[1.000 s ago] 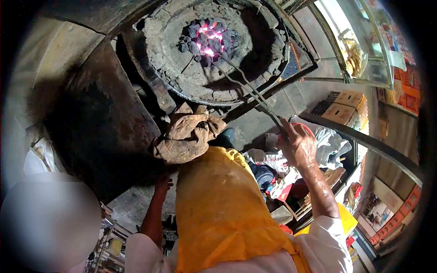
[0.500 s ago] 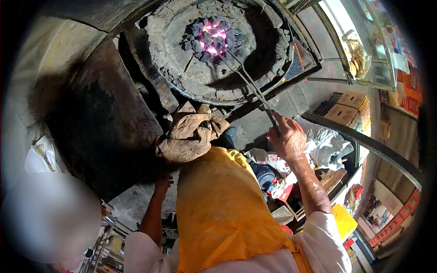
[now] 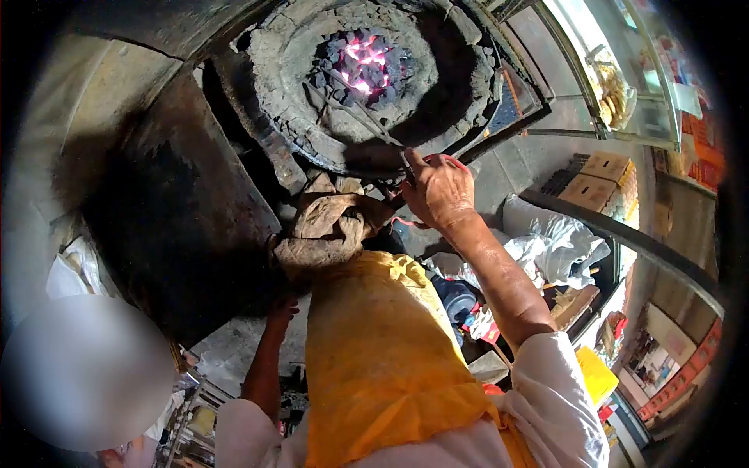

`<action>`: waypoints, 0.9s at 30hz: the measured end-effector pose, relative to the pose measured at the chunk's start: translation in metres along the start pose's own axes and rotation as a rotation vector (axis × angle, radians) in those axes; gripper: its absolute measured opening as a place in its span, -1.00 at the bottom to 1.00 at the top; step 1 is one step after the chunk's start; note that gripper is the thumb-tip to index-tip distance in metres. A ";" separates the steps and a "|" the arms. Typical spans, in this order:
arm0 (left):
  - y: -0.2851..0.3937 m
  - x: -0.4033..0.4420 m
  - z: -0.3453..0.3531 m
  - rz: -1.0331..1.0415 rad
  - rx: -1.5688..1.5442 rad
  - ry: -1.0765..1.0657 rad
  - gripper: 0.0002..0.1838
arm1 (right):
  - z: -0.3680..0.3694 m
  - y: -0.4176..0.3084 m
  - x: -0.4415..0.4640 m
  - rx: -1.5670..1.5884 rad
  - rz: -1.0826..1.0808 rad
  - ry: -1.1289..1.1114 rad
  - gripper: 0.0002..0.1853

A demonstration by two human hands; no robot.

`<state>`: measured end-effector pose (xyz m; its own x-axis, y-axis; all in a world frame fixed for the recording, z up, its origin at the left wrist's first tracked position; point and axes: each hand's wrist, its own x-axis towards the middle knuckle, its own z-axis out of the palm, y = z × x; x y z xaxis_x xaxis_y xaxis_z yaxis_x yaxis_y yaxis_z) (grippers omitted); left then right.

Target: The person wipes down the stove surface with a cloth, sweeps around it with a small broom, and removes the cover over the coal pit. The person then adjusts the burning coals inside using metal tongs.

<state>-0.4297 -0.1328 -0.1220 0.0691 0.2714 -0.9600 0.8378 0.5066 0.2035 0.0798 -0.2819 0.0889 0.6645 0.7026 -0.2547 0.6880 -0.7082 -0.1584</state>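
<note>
My right hand (image 3: 441,191) is closed around a pair of long metal tongs (image 3: 389,140), at the near right edge of the round clay oven (image 3: 275,78). The prongs are apart and reach over the oven floor, their tips just left of the glowing coals (image 3: 367,66). Something red, perhaps part of the handle, shows beside the hand. My left hand (image 3: 282,312) hangs low in shadow beside the dark board (image 3: 179,210), fingers slightly apart and seemingly holding nothing. A crumpled brown cloth (image 3: 324,242) lies between the oven and my yellow apron (image 3: 390,351).
White plastic sacks (image 3: 558,242) and mixed clutter lie on the floor to the right. Behind a metal rail (image 3: 624,230) stand cardboard boxes (image 3: 597,183). Another person, blurred, is at the lower left.
My right hand has moved left and toward the oven with the tongs. Their tips have swung from the coals to the left of them and spread wider. My left hand has hardly moved.
</note>
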 end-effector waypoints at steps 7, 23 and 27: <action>0.012 -0.027 0.006 -0.047 -0.072 -0.022 -0.53 | -0.009 0.025 -0.044 -0.216 -0.088 0.025 -0.41; -0.027 0.011 -0.003 0.043 -0.146 -0.087 -0.59 | -0.039 0.061 -0.102 0.030 0.135 0.043 -0.46; -0.016 0.002 -0.001 -0.019 -0.109 -0.031 -0.60 | -0.055 0.062 -0.117 0.065 0.097 0.076 -0.51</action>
<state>-0.4430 -0.1398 -0.1265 0.0718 0.2363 -0.9690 0.7751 0.5982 0.2033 0.0606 -0.4042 0.1611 0.7486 0.6323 -0.1995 0.6008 -0.7742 -0.1991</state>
